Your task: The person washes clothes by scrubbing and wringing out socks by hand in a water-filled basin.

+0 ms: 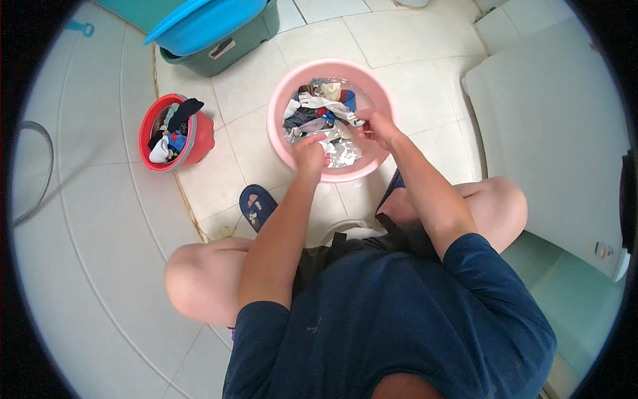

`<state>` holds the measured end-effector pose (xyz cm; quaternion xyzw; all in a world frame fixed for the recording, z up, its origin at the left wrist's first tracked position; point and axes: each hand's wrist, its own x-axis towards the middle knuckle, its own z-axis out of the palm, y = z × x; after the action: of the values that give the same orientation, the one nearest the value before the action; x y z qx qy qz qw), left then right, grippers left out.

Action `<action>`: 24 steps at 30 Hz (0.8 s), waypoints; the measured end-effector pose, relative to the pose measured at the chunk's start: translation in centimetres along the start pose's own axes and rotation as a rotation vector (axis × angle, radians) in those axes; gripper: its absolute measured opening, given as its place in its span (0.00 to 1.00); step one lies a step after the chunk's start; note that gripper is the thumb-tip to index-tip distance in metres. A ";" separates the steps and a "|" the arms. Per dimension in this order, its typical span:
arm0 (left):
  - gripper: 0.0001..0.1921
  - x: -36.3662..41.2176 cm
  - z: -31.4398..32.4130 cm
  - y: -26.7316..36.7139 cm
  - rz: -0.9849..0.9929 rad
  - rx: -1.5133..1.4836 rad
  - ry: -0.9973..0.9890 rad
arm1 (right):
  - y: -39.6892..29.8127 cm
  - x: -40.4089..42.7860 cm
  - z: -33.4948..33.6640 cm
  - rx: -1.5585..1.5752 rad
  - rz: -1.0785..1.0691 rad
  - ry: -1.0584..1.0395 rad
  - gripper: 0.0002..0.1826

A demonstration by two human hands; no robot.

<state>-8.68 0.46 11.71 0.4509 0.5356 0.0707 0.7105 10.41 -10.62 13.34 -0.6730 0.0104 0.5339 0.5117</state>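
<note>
A pink plastic basin [279, 149] stands on the floor in front of me, holding water and a heap of wet socks or small garments [304, 117]. White, grey, cream and red-and-blue pieces show among them. Over the basin's right side, my right hand [380, 128] has thumb and fingers about the end of a white sock [326, 103] with dark marks, which stretches across the heap. My left hand [310, 153] is at the near left of the basin, low by the water. Some white cloth [328, 146] shows beside its fingers; whether they grip it is unclear.
Left of the basin a red bucket [203, 139] with a grey rim holds more small garments [172, 134]. Behind it, a blue basin [199, 25] rests in a dark green tub [239, 57]. A white appliance-like body [543, 124] stands on the right. A grey hose [49, 169] curves at far left.
</note>
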 end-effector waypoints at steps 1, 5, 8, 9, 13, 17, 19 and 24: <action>0.22 -0.1 0.3 -0.1 0.003 -0.001 -0.010 | -0.2 -0.1 -0.7 0.008 -0.012 -0.012 0.09; 0.20 -0.3 0.1 0.9 0.018 0.067 0.071 | -0.9 -0.9 -1.6 0.114 -0.097 0.185 0.15; 0.20 0.1 -0.8 2.4 0.013 0.063 0.147 | -2.1 -1.5 -2.3 0.225 -0.121 0.102 0.18; 0.21 0.2 -1.5 2.9 0.017 0.052 0.198 | -2.9 -1.8 -1.8 0.267 -0.139 0.114 0.20; 0.25 1.0 -2.4 3.3 0.034 -0.023 0.233 | -6.5 -2.4 -2.0 0.332 -0.257 0.039 0.19; 0.27 1.7 -2.7 2.5 0.011 -0.082 0.257 | -8.5 -2.3 1.1 -0.036 -0.335 0.209 0.16; 0.29 1.9 -1.3 2.6 0.070 -0.098 0.242 | -7.6 0.2 0.7 -0.187 -0.401 0.219 0.20; 0.33 4.6 -4.0 -1.3 0.316 0.280 0.354 | -5.8 3.9 8.1 -0.696 -0.461 0.063 0.27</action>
<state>-10.57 4.71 7.50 0.6031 0.5792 0.1838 0.5167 9.54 -0.14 15.18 -0.8065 -0.3060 0.3561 0.3593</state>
